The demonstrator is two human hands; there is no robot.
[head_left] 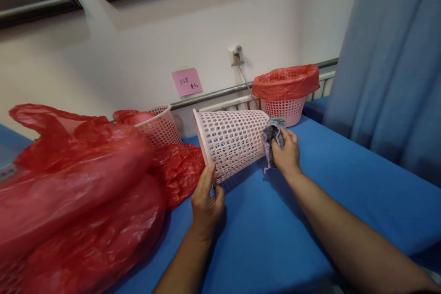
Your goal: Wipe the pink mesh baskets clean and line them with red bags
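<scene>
A pale pink perforated plastic wastebasket (234, 140) lies tipped on its side above the blue surface, its open rim facing left. My left hand (207, 197) grips the lower edge of that rim with the fingertips. At the basket's base, on the right, my right hand (286, 150) is closed on a grey cloth (274, 135) with a pale purple edge and presses it against the basket's bottom. Most of the base is hidden behind the cloth and fingers.
Red plastic bags (82, 179) fill the left side, with another crumpled red bag (179, 170) beside the basket. Behind stand a pink basket (160, 126) and one lined in red (285, 94). A blue curtain (389, 55) hangs right. A plugged socket (236, 56) is on the wall.
</scene>
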